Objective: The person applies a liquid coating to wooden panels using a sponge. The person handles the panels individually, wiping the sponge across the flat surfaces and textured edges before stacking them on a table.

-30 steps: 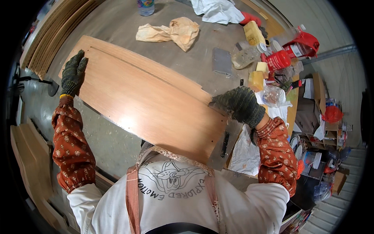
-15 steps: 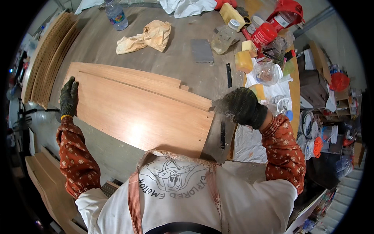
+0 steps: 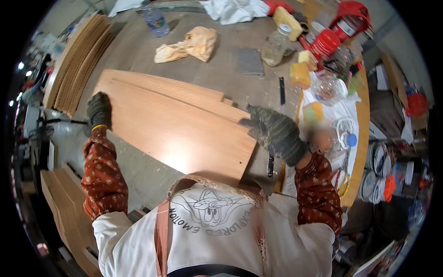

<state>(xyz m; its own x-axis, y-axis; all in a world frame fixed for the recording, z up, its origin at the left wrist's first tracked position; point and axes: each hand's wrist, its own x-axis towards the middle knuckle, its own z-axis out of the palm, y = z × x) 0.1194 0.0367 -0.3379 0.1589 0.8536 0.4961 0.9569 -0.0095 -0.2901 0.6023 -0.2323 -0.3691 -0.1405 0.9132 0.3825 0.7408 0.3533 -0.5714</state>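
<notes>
A long, smooth, light-brown wooden panel point(image 3: 175, 124) lies on the worktable, with a second wooden panel point(image 3: 184, 86) showing along its far side. My left hand point(image 3: 99, 110), in a dark knitted glove, is closed around the panel's left end. At the far right corner is my gloved right hand point(image 3: 278, 135), its fingers bent over the edge and the thumb side against the top face. The palm side of the right hand is hidden. A small dark hole shows near the panel's front right corner.
On the grey worktable point(image 3: 134, 51) are a crumpled tan cloth point(image 3: 196, 44), a water bottle point(image 3: 156, 21), a grey sheet point(image 3: 249, 62) and a black strip point(image 3: 282, 90). Jars, sponges and a red container point(image 3: 325, 44) crowd the right side. Curved brown panels point(image 3: 78, 64) stand at left.
My right hand has come inward over the panel's right corner, covering more of it. The left hand's fingers are more curled at the left end. The whole view has shifted slightly.
</notes>
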